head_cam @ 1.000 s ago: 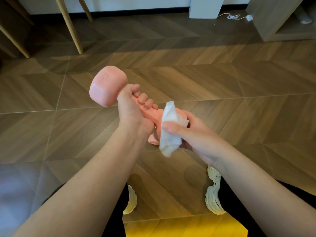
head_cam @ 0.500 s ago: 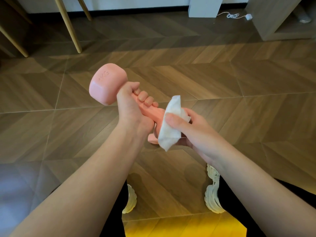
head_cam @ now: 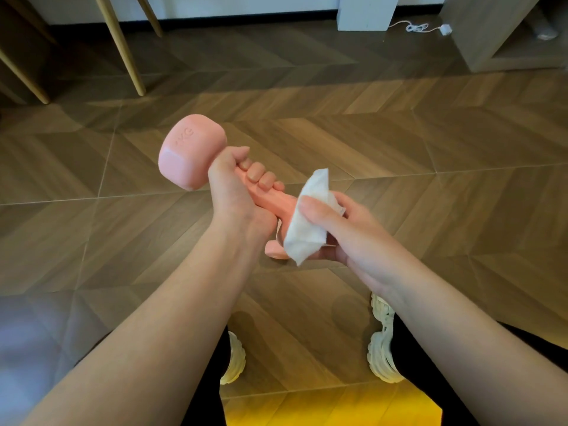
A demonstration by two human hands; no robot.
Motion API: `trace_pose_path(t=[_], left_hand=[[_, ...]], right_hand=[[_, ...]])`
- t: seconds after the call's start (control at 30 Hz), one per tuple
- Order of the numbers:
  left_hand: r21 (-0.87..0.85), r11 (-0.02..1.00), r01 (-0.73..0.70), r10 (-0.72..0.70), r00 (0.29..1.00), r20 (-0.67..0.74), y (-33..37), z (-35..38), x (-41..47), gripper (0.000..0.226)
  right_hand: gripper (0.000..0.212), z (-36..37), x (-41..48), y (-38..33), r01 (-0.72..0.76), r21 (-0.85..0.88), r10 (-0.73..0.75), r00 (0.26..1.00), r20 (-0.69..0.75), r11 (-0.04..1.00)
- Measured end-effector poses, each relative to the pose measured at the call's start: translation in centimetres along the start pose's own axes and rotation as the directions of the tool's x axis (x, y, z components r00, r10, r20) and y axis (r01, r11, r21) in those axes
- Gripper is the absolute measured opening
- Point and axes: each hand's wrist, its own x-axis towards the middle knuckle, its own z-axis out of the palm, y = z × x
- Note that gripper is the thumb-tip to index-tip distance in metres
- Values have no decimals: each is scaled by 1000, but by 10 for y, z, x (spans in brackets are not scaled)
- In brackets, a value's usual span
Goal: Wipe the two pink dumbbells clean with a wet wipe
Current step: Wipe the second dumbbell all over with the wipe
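Seemingly midway: left hand [head_cam: 233, 192] grips one pink dumbbell [head_cam: 192, 155] by its handle, right hand [head_cam: 347, 235] pinches the wet wipe [head_cam: 307, 232] round its near head; the second dumbbell is unseen.

This looks like a room in a home: a brown chevron-patterned wooden floor [head_cam: 399, 155] meets a white wall [head_cam: 246, 6] with dark skirting. Slanted pale wooden furniture legs [head_cam: 123, 47] stand at the left, and a loose white cable with a plug [head_cam: 415, 27] lies near a grey-brown wooden cabinet [head_cam: 479, 32].
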Motion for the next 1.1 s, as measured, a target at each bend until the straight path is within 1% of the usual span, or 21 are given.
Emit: trace_pose_path(t=[0.07,0.1,0.17,0.23,0.3,0.37,0.47,0.6,0.63,0.67,0.73,0.8,0.83,0.87,0.9,1.0,1.03,1.1], left_hand=[[-3,1000,-6,6,1000,2,1,0,2,32],[-6,1000,-12,12,1000,4,3,0,3,32],[-14,1000,-16,16,1000,15,4,-2,4,33],[-8,1000,-13,13,999,42,4,-4,3,34],[23,1000,-12,11,997,77,3,-4,2,35],[51,999,-21,15,994,105,2,-1,2,34],[52,997,-53,48,994,101,-1,2,2,30],[59,995,-76,73,996,53,-5,4,2,29],[70,994,-84,82,996,41,-4,3,2,29],[76,993,-90,88,996,33,-3,3,2,30],[62,994,-88,87,996,21,-3,2,2,31],[38,997,-72,71,997,16,-4,1,3,32],[36,997,-63,63,998,14,-3,1,3,32],[39,998,-58,57,998,9,-3,1,4,33],[40,998,-53,53,999,6,-1,1,4,33],[6,999,-48,47,999,5,4,0,6,33],[-9,999,-44,44,999,4,5,-1,6,33],[-4,999,-40,40,999,0,4,-3,6,33]], right_hand=[[57,-3,1,-4,-4,69,2,1000,29,998],[59,-5,2,-5,-31,131,23,998,62,991],[66,-12,2,-5,-164,248,121,976,179,955],[68,-14,0,-3,-309,303,208,923,325,902],[68,-12,0,-1,-354,352,214,900,379,866],[69,-8,1,-2,-331,386,187,913,363,861],[70,-7,4,-2,-281,392,158,935,317,876],[74,-9,5,3,-235,433,69,928,365,870],[73,-9,5,5,-220,416,60,930,363,882],[70,-9,6,7,-192,379,56,938,341,905],[66,-7,9,9,-120,280,49,968,248,952],[71,-1,11,8,-93,203,65,988,139,975],[76,1,10,6,-97,185,78,991,111,978],[78,1,10,5,-102,180,83,990,112,978],[78,-1,9,3,-107,190,81,986,143,976],[61,-11,6,-2,-153,271,65,949,310,950],[59,-14,6,-2,-170,289,66,939,337,942],[63,-14,7,2,-158,255,73,947,312,954]])
